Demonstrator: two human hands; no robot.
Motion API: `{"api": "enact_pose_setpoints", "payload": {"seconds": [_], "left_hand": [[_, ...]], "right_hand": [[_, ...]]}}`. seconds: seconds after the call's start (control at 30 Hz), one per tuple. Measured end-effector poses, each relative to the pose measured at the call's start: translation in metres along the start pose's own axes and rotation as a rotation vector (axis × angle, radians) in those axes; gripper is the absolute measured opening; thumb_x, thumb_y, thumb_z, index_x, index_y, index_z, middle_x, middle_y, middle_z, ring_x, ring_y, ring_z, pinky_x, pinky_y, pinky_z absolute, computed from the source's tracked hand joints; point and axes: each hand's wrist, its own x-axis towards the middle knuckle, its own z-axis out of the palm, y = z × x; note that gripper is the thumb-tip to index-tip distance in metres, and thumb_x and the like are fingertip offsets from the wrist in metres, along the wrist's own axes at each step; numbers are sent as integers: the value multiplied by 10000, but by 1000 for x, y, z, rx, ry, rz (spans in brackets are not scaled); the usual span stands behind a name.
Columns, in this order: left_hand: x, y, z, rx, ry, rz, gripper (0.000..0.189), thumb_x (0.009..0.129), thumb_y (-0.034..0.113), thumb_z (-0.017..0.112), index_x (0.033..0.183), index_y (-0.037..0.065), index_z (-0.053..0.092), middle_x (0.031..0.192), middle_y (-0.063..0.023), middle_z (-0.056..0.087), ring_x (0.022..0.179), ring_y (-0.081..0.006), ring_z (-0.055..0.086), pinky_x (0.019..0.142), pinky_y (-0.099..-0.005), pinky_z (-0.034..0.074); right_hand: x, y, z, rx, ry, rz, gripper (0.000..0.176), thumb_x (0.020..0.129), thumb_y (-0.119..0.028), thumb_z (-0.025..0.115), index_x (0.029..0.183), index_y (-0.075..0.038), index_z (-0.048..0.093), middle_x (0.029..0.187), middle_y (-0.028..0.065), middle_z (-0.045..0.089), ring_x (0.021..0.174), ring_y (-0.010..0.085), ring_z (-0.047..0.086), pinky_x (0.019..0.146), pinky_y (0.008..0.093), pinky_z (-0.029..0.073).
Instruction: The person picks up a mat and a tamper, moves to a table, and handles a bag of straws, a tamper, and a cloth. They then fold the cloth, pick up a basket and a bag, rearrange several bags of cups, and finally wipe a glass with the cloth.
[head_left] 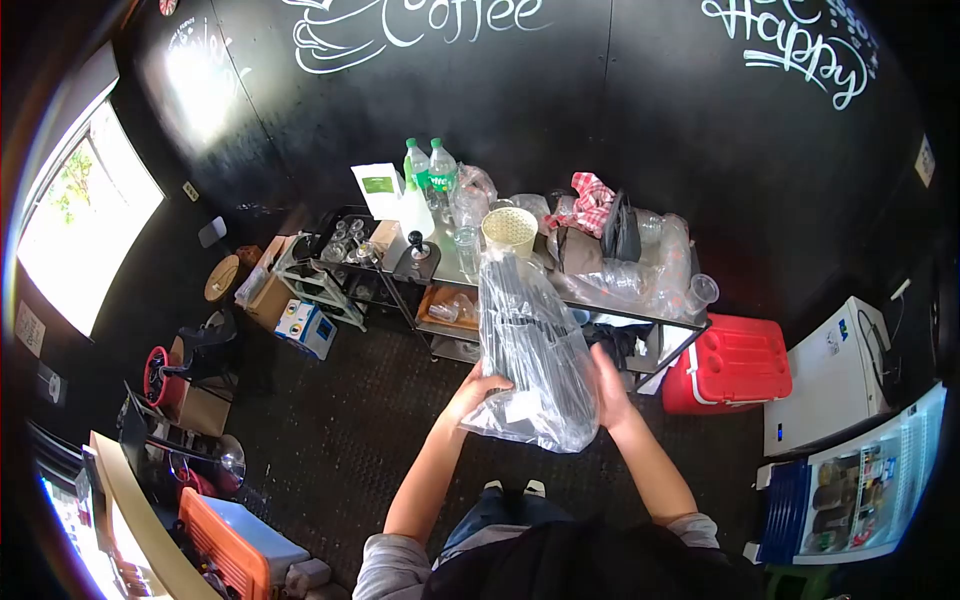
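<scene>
A cluttered metal table [650,318] spans the middle of the frame, with a red cooler [730,365] at its right end. Just below centre, a clear plastic bag of black straws [525,340] stands upright. The left hand [478,388] and right hand [607,385] are curled around its lower sides.

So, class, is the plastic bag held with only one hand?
No, the left hand and right hand both grip the plastic bag.

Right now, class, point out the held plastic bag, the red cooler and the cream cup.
plastic bag [528,345]: head view, middle of its clear wrap.
red cooler [730,360]: head view, its lid.
cream cup [510,234]: head view, its side wall.
</scene>
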Motion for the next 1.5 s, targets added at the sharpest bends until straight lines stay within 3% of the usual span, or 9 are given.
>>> {"api": "enact_pose_setpoints", "payload": {"seconds": [0.33, 0.63, 0.7, 0.77, 0.97, 1.03, 1.1, 1.17, 1.5], "left_hand": [[1, 14, -33, 291, 200, 290, 438, 700, -58, 519, 1135, -26, 487, 979, -99, 612, 859, -185, 598, 772, -299, 485], [0, 74, -107, 176, 267, 195, 435, 695, -27, 499, 1130, -33, 488, 966, -116, 608, 850, -213, 603, 769, -315, 492], [2, 89, -128, 133, 195, 156, 430, 692, -25, 495, 1123, -35, 490, 957, -119, 609, 836, -216, 607, 757, -323, 499], [11, 101, -153, 287, 211, 134, 476, 707, -17, 492, 1182, -29, 463, 1022, -112, 598, 908, -202, 589, 815, -307, 475], [38, 118, -231, 183, 278, 263, 543, 771, 16, 468, 1302, -17, 357, 1191, -110, 526, 1072, -213, 513, 949, -347, 389], [48, 127, -264, 211, 290, 213, 492, 809, 129, 478, 1274, -12, 398, 1162, -122, 550, 1043, -239, 541, 947, -381, 398], [58, 136, -292, -245, 11, -66, 498, 829, 292, 493, 1228, -3, 450, 1121, -139, 575, 988, -270, 574, 909, -399, 432], [66, 157, -270, -134, 186, -109, 566, 843, 454, 480, 1195, 11, 476, 1046, -126, 600, 922, -254, 597, 823, -406, 479], [182, 202, -337, 10, 174, -55, 441, 780, 99, 590, 1181, -23, 451, 1017, -127, 594, 874, -236, 611, 772, -342, 512]], "right_hand": [[52, 0, 3, -1202, 297, -734, 851, 653, 46, 679, 1375, -43, 238, 1346, 122, 361, 1220, 207, 369, 1027, 323, 265], [165, 40, 20, -1026, 202, -439, 713, 783, -255, 674, 1335, -11, 294, 1321, 120, 396, 1203, 217, 391, 1006, 324, 296], [189, 56, 47, -527, 125, -132, 664, 842, -403, 580, 1326, -27, 326, 1321, 104, 410, 1184, 207, 423, 982, 329, 336], [210, 67, 83, -314, 58, 46, 527, 868, -458, 514, 1210, -58, 494, 1075, 81, 604, 912, 156, 604, 804, 312, 483], [314, 134, 115, -356, 152, -155, 443, 897, -340, 506, 1215, -32, 483, 1107, 71, 579, 956, 137, 565, 859, 274, 427], [328, 143, 136, -482, 213, -236, 424, 927, -289, 459, 1264, -53, 355, 1223, 69, 427, 1129, 138, 398, 961, 274, 309], [360, 167, 106, -657, 212, -428, 387, 928, -286, 475, 1189, -77, 280, 1082, 115, 456, 990, 180, 452, 901, 266, 354], [373, 170, 100, -786, 190, -475, 401, 924, -280, 481, 1207, -73, 287, 1095, 114, 462, 1002, 180, 456, 905, 274, 352], [484, 128, 66, -467, 247, -205, 417, 937, -290, 441, 1240, -5, 413, 1183, 77, 478, 1049, 136, 467, 925, 294, 355]]}}
